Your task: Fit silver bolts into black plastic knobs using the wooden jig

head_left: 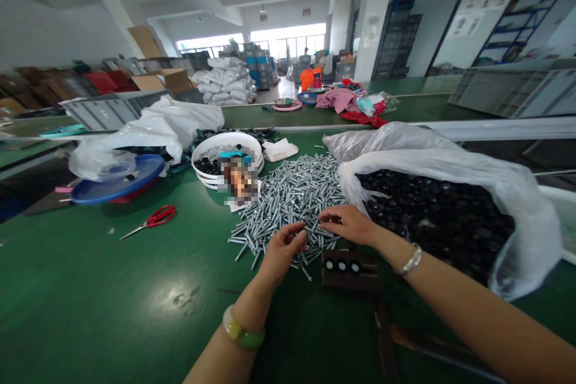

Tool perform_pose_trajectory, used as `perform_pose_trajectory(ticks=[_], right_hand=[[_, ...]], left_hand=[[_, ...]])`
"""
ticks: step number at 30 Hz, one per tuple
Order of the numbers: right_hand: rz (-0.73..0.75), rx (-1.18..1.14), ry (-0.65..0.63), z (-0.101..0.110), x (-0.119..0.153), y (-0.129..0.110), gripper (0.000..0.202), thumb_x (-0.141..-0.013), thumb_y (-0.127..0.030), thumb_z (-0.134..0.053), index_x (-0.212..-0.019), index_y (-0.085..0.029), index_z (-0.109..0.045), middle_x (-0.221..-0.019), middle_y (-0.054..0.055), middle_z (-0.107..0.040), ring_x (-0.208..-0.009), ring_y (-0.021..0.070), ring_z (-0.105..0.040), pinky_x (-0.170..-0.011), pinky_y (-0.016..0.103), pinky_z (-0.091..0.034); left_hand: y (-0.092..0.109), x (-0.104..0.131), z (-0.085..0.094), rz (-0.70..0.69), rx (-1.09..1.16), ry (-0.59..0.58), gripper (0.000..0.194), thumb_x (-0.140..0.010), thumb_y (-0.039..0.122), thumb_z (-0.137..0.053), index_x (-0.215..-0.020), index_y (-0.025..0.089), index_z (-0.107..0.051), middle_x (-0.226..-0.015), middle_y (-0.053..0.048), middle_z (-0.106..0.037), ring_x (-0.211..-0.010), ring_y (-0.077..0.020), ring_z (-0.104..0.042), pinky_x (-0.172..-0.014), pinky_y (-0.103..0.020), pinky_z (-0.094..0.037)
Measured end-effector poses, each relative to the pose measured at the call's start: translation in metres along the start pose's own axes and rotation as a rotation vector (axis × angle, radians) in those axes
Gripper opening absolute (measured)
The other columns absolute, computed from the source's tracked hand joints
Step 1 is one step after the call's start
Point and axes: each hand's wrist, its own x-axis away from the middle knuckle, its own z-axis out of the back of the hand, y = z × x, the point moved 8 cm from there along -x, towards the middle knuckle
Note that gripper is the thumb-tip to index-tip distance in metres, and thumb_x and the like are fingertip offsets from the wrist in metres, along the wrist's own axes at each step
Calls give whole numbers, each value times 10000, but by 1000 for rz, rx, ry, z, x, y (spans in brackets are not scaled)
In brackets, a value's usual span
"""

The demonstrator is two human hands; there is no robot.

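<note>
A heap of silver screws (288, 189) lies on the green table in front of me. Over its near edge is my left hand (281, 250), thumb and fingers curled close together; whatever they pinch is too small to make out. My right hand (350, 224) reaches in from the right over the screws, fingers stretched and parted from the thumb, with nothing visible between them. Just below it sits a dark brown block fixture (351, 279) with three round black pieces with pale centres in a row. Beside my right forearm, a white plastic bag (535, 210) gapes over many black round parts (436, 216).
Red-handled scissors (161, 215) lie at left, near a blue tray (119, 183). Behind the screws stand stacked white bowls (198, 159) with small parts; something beside them is pixelated. A metal bar (432, 345) lies front right. Grey crates (517, 90) and cloths (337, 100) are farther back.
</note>
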Motion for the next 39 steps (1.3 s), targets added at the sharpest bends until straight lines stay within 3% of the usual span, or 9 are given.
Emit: perform_pose_trajectory(ticks=[4,11,14,17,21,26,29,34,39], right_hand=[[6,97,-47,-19,-29,-9,193,-813,-201,-523,-964,-178,-643,-955,81,-680,-920,203,-606,-795,297,-430],[17,128,-101,-34,-56,-32,246,-694,-36,-540,-884,-133,-662,-804,130,-692,-817,263,-641,-711,338,-462],[16,62,-38,-19,-46,-33,267,-763,-102,-514,-1001,-147,-625,-871,86,-691,-837,205,-636,-721,291,-474],[-28,-131,85,-3,-27,-33,267,-863,-244,-436,-1077,-153,-568,-909,54,-678,-732,134,-639,-589,222,-498],[-118,-571,356,13,2,-28,234,-801,-341,-542,-949,-174,-611,-820,34,-664,-571,118,-609,-455,223,-499],[-131,-771,565,24,24,-29,198,-758,-352,-604,-887,-203,-605,-680,5,-617,-566,136,-602,-454,244,-516],[-130,-772,630,30,30,-31,191,-774,-356,-591,-895,-208,-586,-660,1,-614,-568,141,-608,-467,248,-518],[-62,-402,661,35,41,-46,157,-800,-340,-567,-875,-213,-621,-798,44,-655,-687,155,-618,-565,260,-516],[-61,-361,838,46,62,-47,85,-794,-287,-585,-840,-218,-604,-813,32,-650,-696,143,-608,-582,249,-508]], left_hand=[[3,-6,33,-107,102,229,425,-627,387,-716,-971,156,-615,-796,8,-607,-652,-67,-567,-680,-223,-491],[3,-8,33,-179,56,183,412,-610,311,-741,-958,143,-597,-841,-16,-636,-695,-97,-592,-655,-222,-483],[5,-7,28,-200,6,152,385,-594,275,-753,-921,139,-604,-820,-12,-640,-653,-89,-583,-634,-219,-471],[13,-4,17,-251,-101,112,372,-602,277,-747,-917,134,-611,-825,-19,-638,-600,-78,-548,-587,-211,-447],[31,8,-1,-314,-229,48,326,-641,276,-719,-917,127,-627,-738,-10,-620,-588,-86,-516,-580,-215,-422],[48,20,-16,-346,-308,-28,315,-646,263,-713,-920,129,-633,-593,35,-526,-533,-79,-458,-525,-204,-376],[51,23,-20,-347,-292,-49,318,-637,274,-717,-911,136,-633,-605,28,-534,-548,-86,-473,-534,-209,-387],[54,29,-27,-354,-300,-71,288,-630,264,-719,-884,146,-650,-646,14,-568,-569,-90,-492,-550,-208,-406],[58,37,-37,-344,-250,-127,325,-634,283,-725,-914,147,-633,-642,16,-563,-567,-89,-493,-545,-205,-416]])
